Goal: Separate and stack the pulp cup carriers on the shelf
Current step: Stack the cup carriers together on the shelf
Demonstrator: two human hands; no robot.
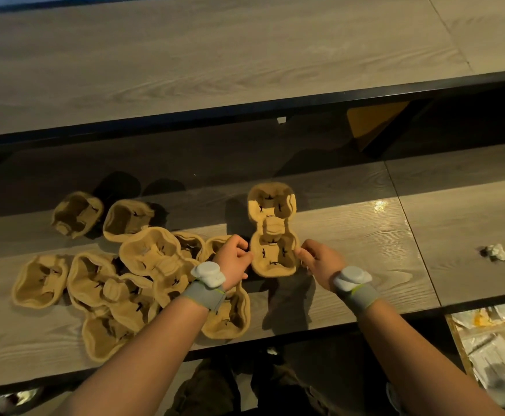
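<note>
Carrier (273, 232) pinched by left grip (233, 256) and right grip (320, 261); loose carrier pile (131, 280) crowds left.

Dim room, pale woodgrain counter (215, 55) with black edge, lower woodgrain shelf (365, 235), glare spot (379, 205)

The light was dim and yellow-brown. The back of the shelf (185, 163) lay in deep shadow under the tabletop (215, 55) above. One small bright glare spot shone on the shelf at the right. The carriers (143, 265) cast dark shadows behind them. Straight edges bent near the sides. The bottom right corner looked blurry.
</note>
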